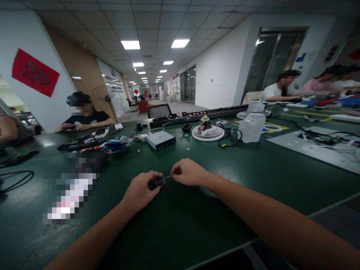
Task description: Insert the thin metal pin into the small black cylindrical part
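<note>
My left hand is closed around a small dark part, roughly cylindrical, with a shiny end turned to the right. From that end a thin, pale metal rod reaches across to my right hand. The fingertips of my right hand pinch the rod's other end. Whether the rod is fixed to the part or only touches it, I cannot tell. Both hands are low over the green tabletop, and my left palm hides some of the dark part.
Beyond my hands are a grey drive-like box, a small black tray, a round white fan grille and a white housing. Tools and cables lie left. A pale board is right. Several people sit around.
</note>
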The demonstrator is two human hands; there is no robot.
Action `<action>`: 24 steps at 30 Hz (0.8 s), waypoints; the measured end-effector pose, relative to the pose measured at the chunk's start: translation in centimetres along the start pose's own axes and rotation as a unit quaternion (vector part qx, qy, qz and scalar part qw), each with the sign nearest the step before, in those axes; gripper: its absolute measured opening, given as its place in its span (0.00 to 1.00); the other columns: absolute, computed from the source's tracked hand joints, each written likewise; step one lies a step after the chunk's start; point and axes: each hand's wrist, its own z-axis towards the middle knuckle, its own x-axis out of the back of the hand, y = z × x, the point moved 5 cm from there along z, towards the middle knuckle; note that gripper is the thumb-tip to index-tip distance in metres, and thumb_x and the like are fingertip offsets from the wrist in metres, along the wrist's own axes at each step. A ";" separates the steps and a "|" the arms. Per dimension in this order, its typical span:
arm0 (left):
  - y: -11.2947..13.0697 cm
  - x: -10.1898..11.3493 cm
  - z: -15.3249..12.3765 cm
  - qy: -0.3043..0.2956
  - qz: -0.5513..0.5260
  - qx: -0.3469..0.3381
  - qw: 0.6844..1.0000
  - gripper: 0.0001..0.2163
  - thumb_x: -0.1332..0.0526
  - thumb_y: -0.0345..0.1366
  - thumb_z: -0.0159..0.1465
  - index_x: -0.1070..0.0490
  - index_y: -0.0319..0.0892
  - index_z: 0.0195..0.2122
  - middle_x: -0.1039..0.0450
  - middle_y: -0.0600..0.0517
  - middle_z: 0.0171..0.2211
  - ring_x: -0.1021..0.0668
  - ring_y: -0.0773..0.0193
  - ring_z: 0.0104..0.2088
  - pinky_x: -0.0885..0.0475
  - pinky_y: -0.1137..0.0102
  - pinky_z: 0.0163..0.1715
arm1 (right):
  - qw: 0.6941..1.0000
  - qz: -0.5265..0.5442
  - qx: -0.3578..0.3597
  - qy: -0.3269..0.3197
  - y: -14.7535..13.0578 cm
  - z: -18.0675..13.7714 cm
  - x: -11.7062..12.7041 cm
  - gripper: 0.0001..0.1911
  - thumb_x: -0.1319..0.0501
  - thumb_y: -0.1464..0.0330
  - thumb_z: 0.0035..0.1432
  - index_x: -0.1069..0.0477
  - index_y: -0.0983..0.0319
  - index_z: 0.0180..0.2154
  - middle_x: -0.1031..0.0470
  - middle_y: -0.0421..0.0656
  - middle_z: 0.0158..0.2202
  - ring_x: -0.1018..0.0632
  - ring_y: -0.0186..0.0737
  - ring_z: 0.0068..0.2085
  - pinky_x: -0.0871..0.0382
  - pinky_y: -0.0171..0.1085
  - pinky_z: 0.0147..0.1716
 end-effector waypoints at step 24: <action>-0.6 0.9 0.3 0.039 0.023 0.072 0.996 0.15 0.38 0.36 0.57 0.29 0.46 0.46 0.22 0.52 0.38 0.20 0.58 0.36 0.27 0.66 0.36 | 0.996 0.010 -0.014 -0.083 -0.8 -0.5 -0.3 0.18 0.33 0.54 0.48 0.21 0.59 0.36 0.22 0.41 0.32 0.23 0.38 0.33 0.36 0.32 0.27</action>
